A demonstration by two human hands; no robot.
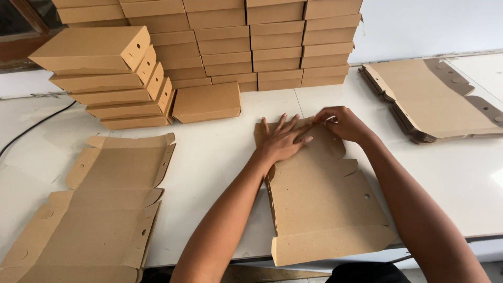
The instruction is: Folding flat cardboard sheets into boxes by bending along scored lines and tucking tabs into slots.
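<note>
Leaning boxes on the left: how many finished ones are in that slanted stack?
5 leaning boxes, stepped from top one to bottom one. One more box lies alone just right of them. The wall stack behind may hide others.

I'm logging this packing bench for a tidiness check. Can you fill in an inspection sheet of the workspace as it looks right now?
Surface: white table, smooth, seam lines visible.
Job's things: flat brown cardboard box blank in front of the person, its near flap folded up.
Clutter: unfolded blanks at left; stack of flat blanks at right; folded boxes leaning in a pile; wall of stacked boxes behind; one box alone.
Grippers: left hand flat on the blank's far end, fingers spread; right hand pinching a far flap.
Cables: black cable across far left.
Surroundings: pale wall, dark window frame.
</note>
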